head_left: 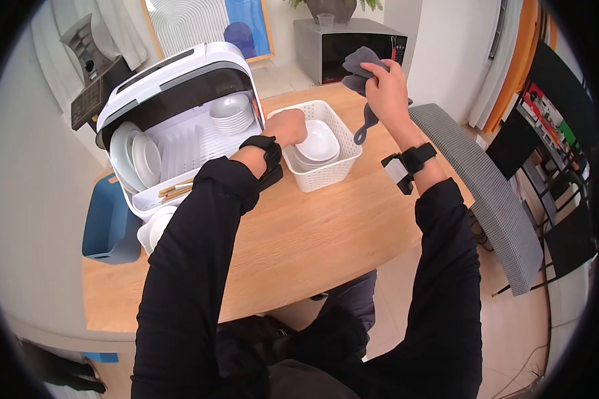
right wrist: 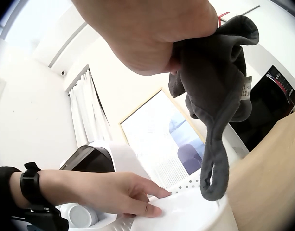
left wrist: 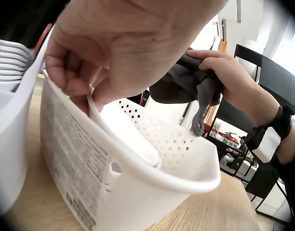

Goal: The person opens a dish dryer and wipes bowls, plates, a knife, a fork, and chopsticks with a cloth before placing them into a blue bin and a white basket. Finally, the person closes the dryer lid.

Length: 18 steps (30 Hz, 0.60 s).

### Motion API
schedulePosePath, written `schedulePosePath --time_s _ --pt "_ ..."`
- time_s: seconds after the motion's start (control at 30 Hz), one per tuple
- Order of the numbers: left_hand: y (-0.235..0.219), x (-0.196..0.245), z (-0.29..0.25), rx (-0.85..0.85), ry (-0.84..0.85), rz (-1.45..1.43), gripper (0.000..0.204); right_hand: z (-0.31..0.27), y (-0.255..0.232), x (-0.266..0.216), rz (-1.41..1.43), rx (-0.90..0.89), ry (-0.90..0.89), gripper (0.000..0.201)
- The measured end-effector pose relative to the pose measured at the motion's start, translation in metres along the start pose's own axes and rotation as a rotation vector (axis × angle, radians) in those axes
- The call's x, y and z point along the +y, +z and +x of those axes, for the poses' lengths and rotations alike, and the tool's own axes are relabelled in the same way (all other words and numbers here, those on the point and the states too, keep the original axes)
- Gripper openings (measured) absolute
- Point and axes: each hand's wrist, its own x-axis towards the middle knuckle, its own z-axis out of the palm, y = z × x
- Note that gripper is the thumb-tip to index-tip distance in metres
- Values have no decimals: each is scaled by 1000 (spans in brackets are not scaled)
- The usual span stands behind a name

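My left hand (head_left: 287, 126) reaches into a white perforated basket (head_left: 327, 178) and pinches the rim of a white bowl (head_left: 318, 141) between thumb and fingers. In the left wrist view that bowl (left wrist: 126, 132) leans inside the basket, close to its labelled wall. More white dishware lies under it. Raised to the right of the basket, my right hand (head_left: 389, 96) grips a bunched dark grey cloth (head_left: 359, 68). The cloth's hanging loop (right wrist: 216, 168) dangles below the hand in the right wrist view.
Left of the basket stands a white dish cabinet (head_left: 173, 83), its lid raised, holding stacked bowls (head_left: 231, 114), plates (head_left: 143, 156) and chopsticks (head_left: 175, 191). A blue bin (head_left: 110, 223) sits at the wooden table's left edge. Behind are a microwave (head_left: 343, 50) and, to the right, a checked bench (head_left: 476, 179).
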Motion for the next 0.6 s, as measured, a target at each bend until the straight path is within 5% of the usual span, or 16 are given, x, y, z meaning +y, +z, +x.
schedulePosePath --time_s 0.07,0.3,0.47,0.6 --pt "-1 2 4 -79 8 17 23 2 -2 1 6 -9 -7 33" --pt "9 -8 1 118 172 146 27 -7 7 -1 137 -201 -7 47" --pt "7 4 -2 -40 158 254 26 -10 5 -12 163 -265 46 64" --pt "16 8 1 -60 117 274 25 -11 5 -16 162 -274 50 59"
